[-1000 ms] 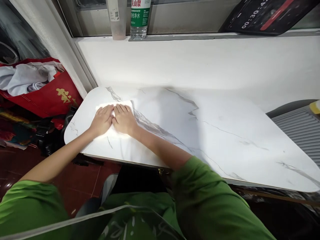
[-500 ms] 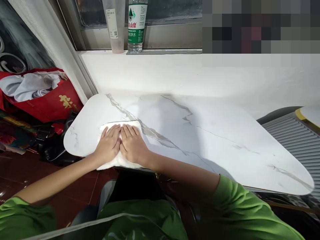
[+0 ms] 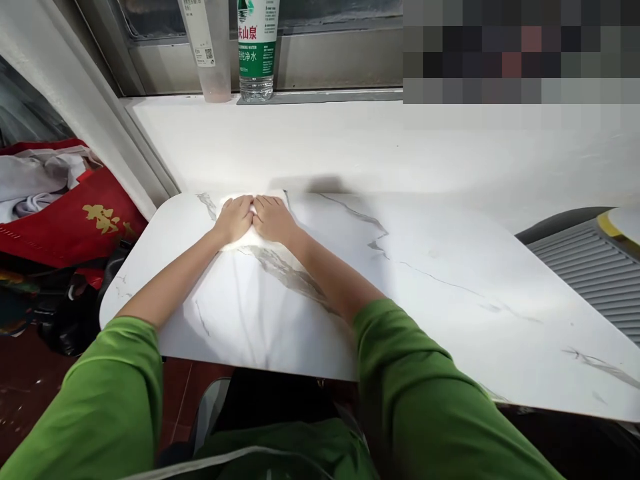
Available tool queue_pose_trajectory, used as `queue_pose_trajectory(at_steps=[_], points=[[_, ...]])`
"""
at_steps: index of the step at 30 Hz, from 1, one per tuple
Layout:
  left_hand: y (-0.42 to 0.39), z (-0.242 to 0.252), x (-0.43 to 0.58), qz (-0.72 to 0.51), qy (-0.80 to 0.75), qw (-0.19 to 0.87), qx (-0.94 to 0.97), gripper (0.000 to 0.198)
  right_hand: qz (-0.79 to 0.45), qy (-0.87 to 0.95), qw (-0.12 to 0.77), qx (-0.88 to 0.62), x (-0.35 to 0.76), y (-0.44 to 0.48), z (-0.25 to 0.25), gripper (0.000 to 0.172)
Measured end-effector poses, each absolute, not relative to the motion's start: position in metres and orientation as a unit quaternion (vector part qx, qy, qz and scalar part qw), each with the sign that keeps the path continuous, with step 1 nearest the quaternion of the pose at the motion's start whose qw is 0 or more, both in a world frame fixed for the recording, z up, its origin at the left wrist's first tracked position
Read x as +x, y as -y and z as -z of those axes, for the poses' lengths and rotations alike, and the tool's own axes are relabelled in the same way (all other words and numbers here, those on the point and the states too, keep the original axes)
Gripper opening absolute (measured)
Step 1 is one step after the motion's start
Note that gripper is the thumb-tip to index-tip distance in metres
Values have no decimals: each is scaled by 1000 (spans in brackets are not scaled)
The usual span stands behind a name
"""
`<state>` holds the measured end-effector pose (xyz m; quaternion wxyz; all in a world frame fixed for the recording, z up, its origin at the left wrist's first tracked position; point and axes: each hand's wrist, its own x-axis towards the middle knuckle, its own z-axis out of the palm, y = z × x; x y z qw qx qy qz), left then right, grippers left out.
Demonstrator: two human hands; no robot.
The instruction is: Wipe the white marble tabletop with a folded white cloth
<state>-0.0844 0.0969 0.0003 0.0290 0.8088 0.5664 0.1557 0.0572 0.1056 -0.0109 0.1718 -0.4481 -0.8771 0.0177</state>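
Note:
Side by side, my left hand [image 3: 235,219] and my right hand [image 3: 273,218] press down on a white cloth [image 3: 251,240] at the far edge of the table. The fingers are held together and look bent over the cloth, pointing toward the wall. My thumbs meet or nearly meet in the middle. Most of the cloth is hidden under my hands; a bright strip shows below them. The white tabletop [image 3: 450,333] has grey marble veins and rounded corners, and both my forearms reach across it.
A white wall [image 3: 350,147] rises behind the table. On the sill above stand a labelled translucent cup [image 3: 213,73] and a water bottle [image 3: 257,60]. A red bag [image 3: 90,213] with cloth inside is at the left. A grey ribbed surface [image 3: 590,273] lies at the right.
Both hands have slid the cloth away from me, from the table's near edge to its far edge by the wall. My arms are now stretched forward, and the view has shifted slightly.

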Motion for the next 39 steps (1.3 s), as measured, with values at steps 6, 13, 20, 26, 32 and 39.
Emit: queue_pose_trajectory(at_steps=[6, 13, 20, 26, 32, 39], points=[[-140, -1, -75, -160, -560, 41, 812, 46, -27, 858, 174, -483, 64, -143, 12, 51], [-112, 0, -64, -152, -567, 44, 808, 46, -22, 866, 170, -471, 78, -120, 13, 53], [-7, 3, -28, -140, -558, 32, 817, 52, 4, 885, 157, -437, 121, -26, 17, 55], [75, 2, -1, -140, -503, 10, 853, 51, 8, 886, 143, -440, 156, 66, 14, 58], [100, 1, 8, -128, -476, 8, 870, 52, 10, 874, 155, -461, 167, 98, 14, 58], [58, -1, 14, -89, -484, 23, 870, 54, 5, 869, 163, -467, 170, 58, 16, 57]])
